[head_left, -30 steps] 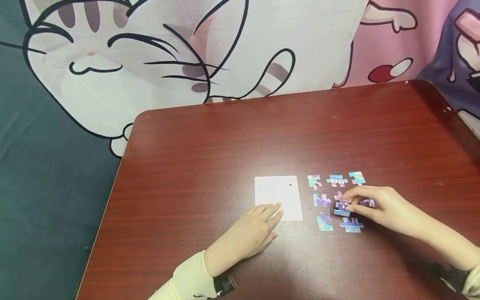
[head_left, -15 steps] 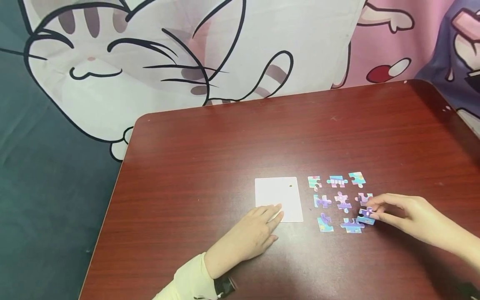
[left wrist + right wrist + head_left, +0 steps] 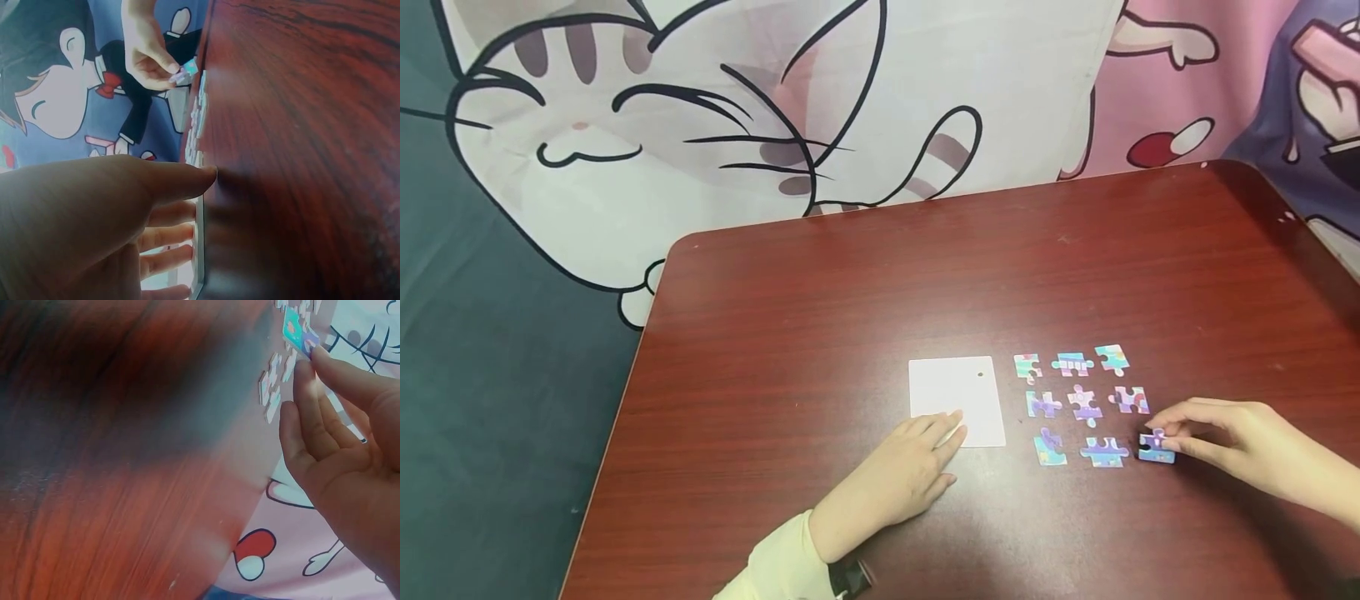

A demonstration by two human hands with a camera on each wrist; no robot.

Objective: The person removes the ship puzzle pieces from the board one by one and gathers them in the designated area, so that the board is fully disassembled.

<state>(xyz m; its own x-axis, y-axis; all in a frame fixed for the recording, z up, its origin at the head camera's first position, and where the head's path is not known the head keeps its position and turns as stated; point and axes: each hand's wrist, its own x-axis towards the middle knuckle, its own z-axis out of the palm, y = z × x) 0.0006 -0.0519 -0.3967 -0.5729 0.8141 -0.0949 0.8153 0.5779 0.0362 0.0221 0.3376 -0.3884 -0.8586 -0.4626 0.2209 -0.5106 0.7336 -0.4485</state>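
My right hand [image 3: 1232, 437] pinches a purple-and-blue puzzle piece [image 3: 1156, 447] between thumb and fingertips, at the right end of the nearest row of pieces. In the right wrist view that piece [image 3: 296, 331] shows a turquoise part and a purple part. Several loose puzzle pieces [image 3: 1103, 452] lie in rows to its left, apart from one another. My left hand [image 3: 887, 479] rests with straight fingers on the lower edge of a white square board [image 3: 957, 392], which has a small dark spot near its top right.
The dark red wooden table [image 3: 790, 333] runs back to a wall hung with a cartoon cat cloth [image 3: 647, 167]. Its rounded far corners and left edge show. Most pieces lie between the board and my right hand.
My right hand has carried the pinched piece rightward and toward me, from over the middle pieces past the row's end. My left hand has stayed on the board.
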